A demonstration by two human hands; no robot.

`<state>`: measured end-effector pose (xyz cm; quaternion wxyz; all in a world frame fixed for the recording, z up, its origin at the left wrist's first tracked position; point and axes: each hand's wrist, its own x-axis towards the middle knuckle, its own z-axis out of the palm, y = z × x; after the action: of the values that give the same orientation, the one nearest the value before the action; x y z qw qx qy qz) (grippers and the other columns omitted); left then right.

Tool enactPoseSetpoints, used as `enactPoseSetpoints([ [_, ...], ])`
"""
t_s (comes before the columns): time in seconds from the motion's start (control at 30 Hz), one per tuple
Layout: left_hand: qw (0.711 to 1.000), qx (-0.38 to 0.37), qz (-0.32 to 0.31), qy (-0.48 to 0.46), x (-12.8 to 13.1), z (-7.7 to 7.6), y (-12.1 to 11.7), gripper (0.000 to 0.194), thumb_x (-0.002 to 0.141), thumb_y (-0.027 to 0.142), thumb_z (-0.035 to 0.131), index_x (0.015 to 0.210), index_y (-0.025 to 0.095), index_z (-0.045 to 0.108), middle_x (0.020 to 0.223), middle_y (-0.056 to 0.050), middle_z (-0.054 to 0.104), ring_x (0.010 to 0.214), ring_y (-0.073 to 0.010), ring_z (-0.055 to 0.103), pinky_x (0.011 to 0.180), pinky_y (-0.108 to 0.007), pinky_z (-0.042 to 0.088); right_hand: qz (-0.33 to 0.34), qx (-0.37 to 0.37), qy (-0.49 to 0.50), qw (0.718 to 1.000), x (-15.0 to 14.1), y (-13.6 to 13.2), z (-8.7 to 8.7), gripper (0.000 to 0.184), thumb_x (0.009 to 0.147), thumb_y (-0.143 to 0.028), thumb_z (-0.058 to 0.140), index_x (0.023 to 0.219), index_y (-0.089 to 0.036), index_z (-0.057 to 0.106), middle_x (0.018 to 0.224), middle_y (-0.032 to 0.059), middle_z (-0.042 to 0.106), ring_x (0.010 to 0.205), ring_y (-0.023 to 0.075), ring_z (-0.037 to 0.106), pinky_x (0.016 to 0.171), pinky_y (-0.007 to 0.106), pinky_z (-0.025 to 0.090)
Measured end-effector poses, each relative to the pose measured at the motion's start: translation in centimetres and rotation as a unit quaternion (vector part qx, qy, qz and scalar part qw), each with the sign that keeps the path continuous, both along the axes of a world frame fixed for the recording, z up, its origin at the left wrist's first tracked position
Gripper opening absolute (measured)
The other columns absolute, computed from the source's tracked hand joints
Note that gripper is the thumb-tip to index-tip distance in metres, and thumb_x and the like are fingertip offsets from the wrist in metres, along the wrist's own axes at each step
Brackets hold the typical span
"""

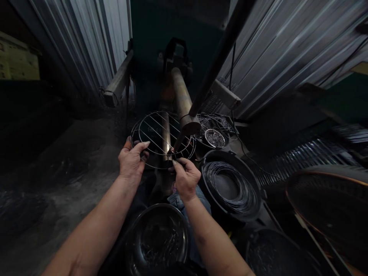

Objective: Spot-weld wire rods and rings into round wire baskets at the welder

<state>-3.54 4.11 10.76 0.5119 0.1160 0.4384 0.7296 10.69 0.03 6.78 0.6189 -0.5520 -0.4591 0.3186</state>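
A round wire rack (152, 138), made of hoops crossed by parallel bars, lies roughly level in front of me. My left hand (132, 158) is closed on its left rim, thumb on top. At the near right edge my right hand (185, 174) is pinched at the rim, close to the tip of a spot welder's electrode; whether a small wire piece is also between those fingers is hidden. The welder's upper arm (183, 96) reaches over the rack, and its lower arm (166, 134) shows through the bars. A faint glow sits where the electrode meets the wire.
Below my arms is a metal bowl (161, 211) with small wire bits. On the right stand a black basin (204, 180) with coiled wire (230, 184) and, behind it, a pile of wire parts (215, 138). A dark slanting bar (218, 57) crosses above. Corrugated metal walls (86, 46) flank the machine.
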Motion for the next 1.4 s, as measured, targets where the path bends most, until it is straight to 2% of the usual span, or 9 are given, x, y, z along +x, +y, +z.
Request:
enactPoseSetpoints([
  [0.4, 1.000, -0.007, -0.007, -0.012, -0.6, -1.2, 1.2, 0.047, 0.039, 0.011, 0.081, 0.077, 0.019, 0.053, 0.065, 0.006, 0.052, 0.054, -0.0091, 0.049, 0.045, -0.020, 0.040, 0.011, 0.004, 0.046, 0.999, -0.3, 0.5, 0.4, 0.015, 0.073, -0.029, 0.066, 0.077, -0.014, 0.067, 0.063, 0.0001, 0.063, 0.050, 0.0154, 0.062, 0.050, 0.024, 0.049],
  [0.67, 0.999, -0.038, -0.010, 0.021, -0.5, -0.6, 1.5, 0.040, 0.039, 0.013, 0.079, 0.069, 0.016, 0.053, 0.061, 0.004, 0.056, 0.049, -0.0081, 0.048, 0.045, -0.021, 0.040, 0.023, 0.004, 0.068, 0.997, -0.4, 0.5, 1.3, 0.015, 0.072, -0.029, 0.066, 0.076, -0.015, 0.066, 0.062, -0.0008, 0.063, 0.049, 0.0144, 0.061, 0.049, 0.022, 0.049],
  [0.73, 0.999, -0.030, -0.010, 0.030, -0.5, -0.3, 1.4, 0.041, 0.039, 0.013, 0.079, 0.071, 0.017, 0.054, 0.062, 0.004, 0.055, 0.051, -0.0084, 0.049, 0.045, -0.020, 0.040, 0.041, -0.010, 0.046, 0.998, 0.0, 0.3, 1.6, 0.017, 0.074, -0.031, 0.065, 0.079, -0.015, 0.067, 0.064, -0.0006, 0.064, 0.050, 0.0146, 0.062, 0.050, 0.023, 0.049],
  [0.83, 0.999, -0.027, -0.006, 0.027, -0.6, -0.1, 1.4, 0.044, 0.039, 0.013, 0.079, 0.074, 0.018, 0.054, 0.063, 0.004, 0.055, 0.053, -0.0095, 0.051, 0.045, -0.020, 0.040, 0.085, -0.023, -0.059, 0.994, 1.0, -0.1, 1.7, 0.018, 0.076, -0.031, 0.063, 0.086, -0.017, 0.069, 0.067, 0.0001, 0.066, 0.056, 0.0156, 0.063, 0.052, 0.023, 0.049],
  [0.93, 0.999, -0.032, -0.005, 0.030, -0.6, -0.1, 1.4, 0.045, 0.039, 0.012, 0.078, 0.076, 0.018, 0.054, 0.063, 0.004, 0.056, 0.053, -0.0094, 0.051, 0.045, -0.020, 0.040, 0.093, -0.003, -0.138, 0.986, 1.8, -0.2, 1.4, 0.018, 0.078, -0.029, 0.061, 0.089, -0.019, 0.070, 0.074, 0.0013, 0.068, 0.065, 0.0171, 0.065, 0.057, 0.024, 0.051],
  [1.13, 0.999, -0.033, -0.004, 0.032, -0.5, 0.1, 1.3, 0.045, 0.040, 0.012, 0.078, 0.076, 0.019, 0.052, 0.062, 0.005, 0.055, 0.050, -0.0086, 0.049, 0.045, -0.020, 0.039, 0.079, 0.033, -0.146, 0.986, 1.8, 0.3, 0.7, 0.015, 0.078, -0.029, 0.061, 0.085, -0.020, 0.071, 0.078, 0.0017, 0.069, 0.072, 0.0183, 0.066, 0.067, 0.026, 0.052],
  [1.23, 0.999, -0.027, -0.008, 0.035, -0.4, 0.2, 1.1, 0.043, 0.042, 0.012, 0.078, 0.075, 0.018, 0.051, 0.063, 0.003, 0.055, 0.051, -0.0087, 0.049, 0.045, -0.020, 0.039, 0.089, 0.037, -0.130, 0.987, 1.7, 0.4, 0.6, 0.015, 0.079, -0.030, 0.061, 0.083, -0.020, 0.070, 0.074, 0.0006, 0.068, 0.066, 0.0169, 0.065, 0.066, 0.026, 0.052],
  [1.4, 0.995, -0.052, -0.058, 0.055, -1.8, 0.7, 1.1, 0.048, 0.043, 0.015, 0.081, 0.083, 0.019, 0.055, 0.067, 0.001, 0.059, 0.052, -0.0126, 0.055, 0.045, -0.024, 0.043, 0.094, 0.036, -0.139, 0.985, 2.1, 0.4, 0.8, 0.016, 0.078, -0.030, 0.063, 0.085, -0.020, 0.071, 0.075, 0.0011, 0.069, 0.069, 0.0178, 0.066, 0.067, 0.027, 0.052],
])
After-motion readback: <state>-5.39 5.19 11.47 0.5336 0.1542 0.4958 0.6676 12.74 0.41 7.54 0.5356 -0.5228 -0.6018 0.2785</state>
